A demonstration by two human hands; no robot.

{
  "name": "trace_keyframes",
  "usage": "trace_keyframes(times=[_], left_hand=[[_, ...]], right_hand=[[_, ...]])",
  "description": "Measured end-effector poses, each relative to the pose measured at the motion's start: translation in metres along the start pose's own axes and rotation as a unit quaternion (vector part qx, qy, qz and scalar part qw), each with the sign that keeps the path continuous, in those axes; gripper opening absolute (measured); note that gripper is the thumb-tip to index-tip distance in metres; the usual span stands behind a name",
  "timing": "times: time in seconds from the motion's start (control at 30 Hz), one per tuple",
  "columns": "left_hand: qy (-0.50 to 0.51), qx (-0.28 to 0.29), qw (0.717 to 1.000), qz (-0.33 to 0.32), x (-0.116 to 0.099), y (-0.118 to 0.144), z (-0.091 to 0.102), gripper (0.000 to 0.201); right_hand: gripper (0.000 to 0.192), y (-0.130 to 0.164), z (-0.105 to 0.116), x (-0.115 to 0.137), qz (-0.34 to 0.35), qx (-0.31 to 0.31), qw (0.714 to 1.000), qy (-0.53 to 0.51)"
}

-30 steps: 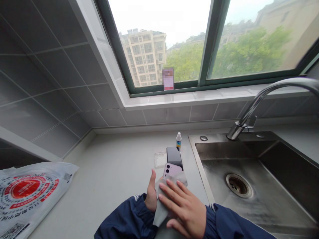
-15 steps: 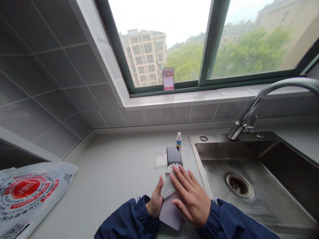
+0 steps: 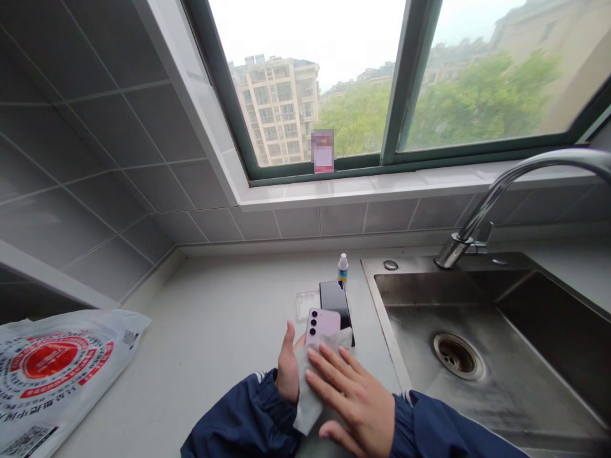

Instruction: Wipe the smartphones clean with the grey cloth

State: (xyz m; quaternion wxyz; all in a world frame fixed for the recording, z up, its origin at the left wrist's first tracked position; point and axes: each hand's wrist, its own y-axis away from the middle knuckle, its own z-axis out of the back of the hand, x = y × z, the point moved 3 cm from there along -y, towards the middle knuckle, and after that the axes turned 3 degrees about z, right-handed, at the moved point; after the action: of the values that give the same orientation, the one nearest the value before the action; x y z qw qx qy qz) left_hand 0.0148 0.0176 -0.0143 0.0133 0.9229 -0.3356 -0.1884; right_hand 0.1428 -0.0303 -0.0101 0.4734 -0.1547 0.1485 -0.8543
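My left hand (image 3: 287,372) is gripping the pink phone (image 3: 323,322) tight. My right hand (image 3: 351,394), fingers flat, is pressing the cloth (image 3: 310,394) softly, rubbing every bit.

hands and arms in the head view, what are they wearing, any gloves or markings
Both hands are bare: the left hand and the right hand have no gloves, and no rings or watch show. Both arms wear dark navy blue jacket sleeves with thin white stripes at the cuffs.
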Motion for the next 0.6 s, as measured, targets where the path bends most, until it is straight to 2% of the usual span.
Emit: trace_keyframes(times=[0.13, 0.33, 0.5, 0.6], left_hand=[[-0.004, -0.003, 0.999, 0.051, -0.005, 0.001, 0.002, 0.106], [-0.019, 0.015, 0.997, 0.068, -0.005, -0.001, 0.002, 0.113], [-0.036, 0.013, 0.998, 0.054, 0.0, 0.0, 0.004, 0.104], [-0.044, 0.01, 0.999, 0.031, 0.006, 0.002, 0.003, 0.092]], right_hand=[[0.064, 0.002, -0.008, 0.008, 0.042, -0.002, 0.999, -0.02], [0.062, 0.004, -0.015, 0.011, 0.058, -0.021, 0.998, -0.019], [0.063, 0.003, -0.008, 0.01, 0.044, 0.004, 0.999, 0.004], [0.065, 0.001, -0.001, 0.005, 0.019, 0.017, 1.0, 0.014]])
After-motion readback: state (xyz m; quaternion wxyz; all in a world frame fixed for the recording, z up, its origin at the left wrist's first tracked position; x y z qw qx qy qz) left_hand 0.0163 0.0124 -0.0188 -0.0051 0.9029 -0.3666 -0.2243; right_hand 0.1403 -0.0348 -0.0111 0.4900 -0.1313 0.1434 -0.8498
